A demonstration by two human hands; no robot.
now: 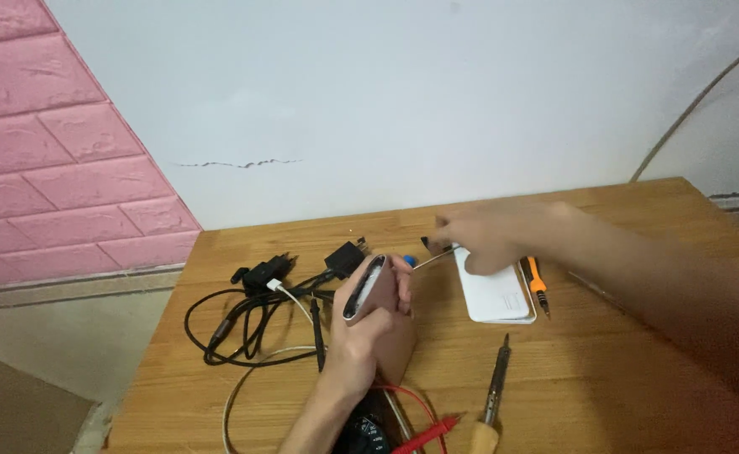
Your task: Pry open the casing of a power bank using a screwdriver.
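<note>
My left grip holds one silver case upright — right grip pinches one thin tool above one white casing.

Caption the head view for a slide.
Left hand grips a silver power bank; right hand holds a thin tool near it.

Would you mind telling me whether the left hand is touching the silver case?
Touching. The head view shows the left hand wrapped around the silver case, with the thumb and fingers pressed against its sides, holding it upright above the wooden table.
</note>
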